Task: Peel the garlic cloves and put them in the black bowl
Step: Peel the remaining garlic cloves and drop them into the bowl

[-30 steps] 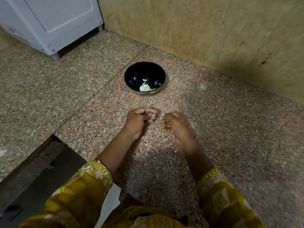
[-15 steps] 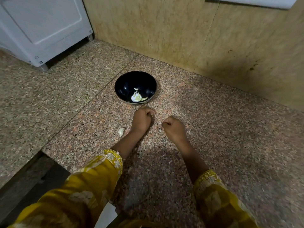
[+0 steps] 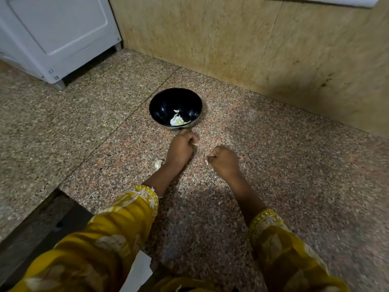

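Head camera looks down on a speckled pink-grey granite surface point(image 3: 273, 165), where a glossy, round black bowl point(image 3: 160, 102) stands near a beige stone wall point(image 3: 231, 39). At the bottom of the bowl lie a few pale garlic pieces point(image 3: 177, 121); whether they are peeled cloves or loose skins is hard to make out.

The left hand point(image 3: 181, 148) rests just in front of the bowl, knuckles up and fingers curled under, its foremost knuckle close to the near rim. The inside of the curl is hidden, so I cannot tell if it grips anything. The right hand point(image 3: 224, 160) lies a little apart from it and is balled the same way. A small whitish sliver point(image 3: 207, 162) shows at its thumb side, but whether it is pinched or merely lying on the stone cannot be told.

One pale garlic clove point(image 3: 158, 164) lies on the granite just beside the left wrist.

Both forearms come out of mustard-yellow patterned sleeves point(image 3: 117, 228), which the bottom edge cuts off. A white boxy appliance point(image 3: 52, 34) on short feet fills the upper left corner, only partly in view. A white sheet point(image 3: 139, 270) pokes out between the sleeves, mostly covered.
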